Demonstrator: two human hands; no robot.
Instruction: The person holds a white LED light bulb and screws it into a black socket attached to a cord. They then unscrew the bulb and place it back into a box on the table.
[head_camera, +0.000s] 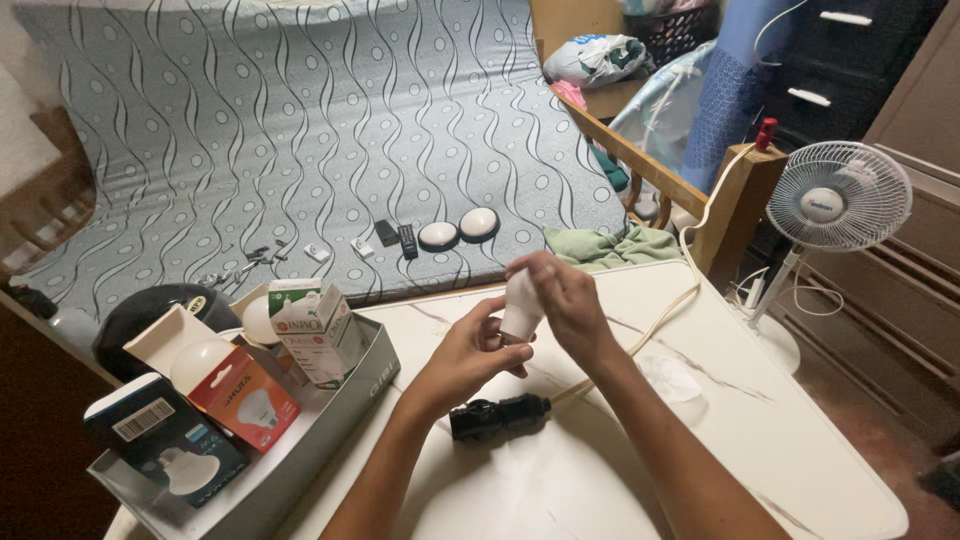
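Your right hand (565, 300) grips the white bulb (520, 305) | left hand (470, 350) fingers pinch its base | black socket (498, 415) lies unfitted on table (800, 440).

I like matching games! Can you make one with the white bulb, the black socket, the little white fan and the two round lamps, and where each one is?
Things:
1. white light bulb
2. black plastic lamp socket
3. small white electric fan
4. two round white dome lamps

Places:
A. on the patterned grey mattress
B. on the floor, right of the white marble-look table
C. held between the left hand and right hand
D. lying on the table below the hands

Pairs: 1-C, 2-D, 3-B, 4-A
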